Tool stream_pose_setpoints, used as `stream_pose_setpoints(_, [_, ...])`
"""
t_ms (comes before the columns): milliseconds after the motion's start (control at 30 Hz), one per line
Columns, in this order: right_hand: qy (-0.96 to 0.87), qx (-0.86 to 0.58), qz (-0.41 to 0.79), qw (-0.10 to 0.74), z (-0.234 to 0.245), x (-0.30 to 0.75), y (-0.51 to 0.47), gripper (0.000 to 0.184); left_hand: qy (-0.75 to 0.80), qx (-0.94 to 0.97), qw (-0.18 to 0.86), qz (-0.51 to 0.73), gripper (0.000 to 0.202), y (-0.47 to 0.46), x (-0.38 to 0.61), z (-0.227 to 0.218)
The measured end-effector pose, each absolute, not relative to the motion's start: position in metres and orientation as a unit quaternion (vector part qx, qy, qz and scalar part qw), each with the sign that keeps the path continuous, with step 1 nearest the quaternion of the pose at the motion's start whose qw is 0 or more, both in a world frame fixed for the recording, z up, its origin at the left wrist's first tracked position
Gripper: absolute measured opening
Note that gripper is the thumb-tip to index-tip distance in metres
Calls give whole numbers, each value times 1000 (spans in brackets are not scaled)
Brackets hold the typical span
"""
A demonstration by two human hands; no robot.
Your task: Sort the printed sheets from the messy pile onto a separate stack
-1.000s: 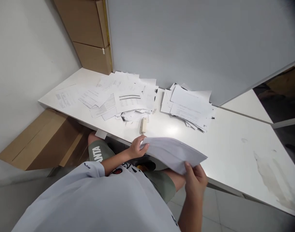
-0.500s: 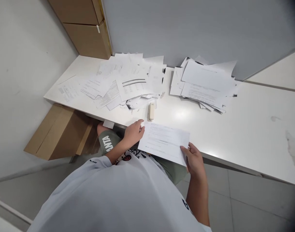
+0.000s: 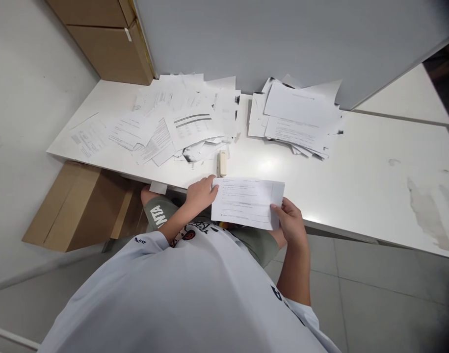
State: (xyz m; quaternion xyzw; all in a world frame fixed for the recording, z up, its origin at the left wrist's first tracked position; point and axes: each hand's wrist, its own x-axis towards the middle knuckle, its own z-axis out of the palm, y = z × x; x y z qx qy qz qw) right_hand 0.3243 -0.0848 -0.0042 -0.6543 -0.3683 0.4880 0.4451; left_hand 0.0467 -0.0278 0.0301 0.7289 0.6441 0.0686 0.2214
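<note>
Both my hands hold a thin bundle of printed white sheets (image 3: 246, 202) over the front edge of the white table (image 3: 364, 181). My left hand (image 3: 200, 192) grips its left edge, thumb on top. My right hand (image 3: 291, 223) pinches its lower right corner. A small cream stapler (image 3: 222, 163) lies on the table just beyond the bundle, close to my left hand. Farther back a loose spread of printed papers (image 3: 172, 122) covers the left part of the table, and a second, tidier heap of papers (image 3: 296, 117) lies to the right of it.
A grey partition panel (image 3: 283, 39) stands along the table's back. Stacked cardboard boxes (image 3: 106, 39) sit at the back left corner, another flat cardboard box (image 3: 73, 206) leans under the table at left. The table's right end bears a grey stain (image 3: 430, 211). Grey floor tiles lie below.
The bundle, first tilted edge-on and bent, has been turned flat with its printed face up and brought slightly toward the table. Both hands kept their hold.
</note>
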Motion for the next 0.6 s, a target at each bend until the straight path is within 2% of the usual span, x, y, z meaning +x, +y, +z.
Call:
stream_pose_setpoints(233, [-385, -658, 483, 431, -4, 326, -79, 39, 643, 730, 225, 59, 46, -16, 47, 32])
stream_pose_setpoints(400, [-380, -673, 468, 428, 2, 322, -77, 39, 637, 733, 235, 49, 34, -10, 46, 32])
stream_pose_setpoints(600, [-395, -683, 478, 385, 1, 320, -71, 39, 641, 734, 223, 22, 28, -6, 46, 32])
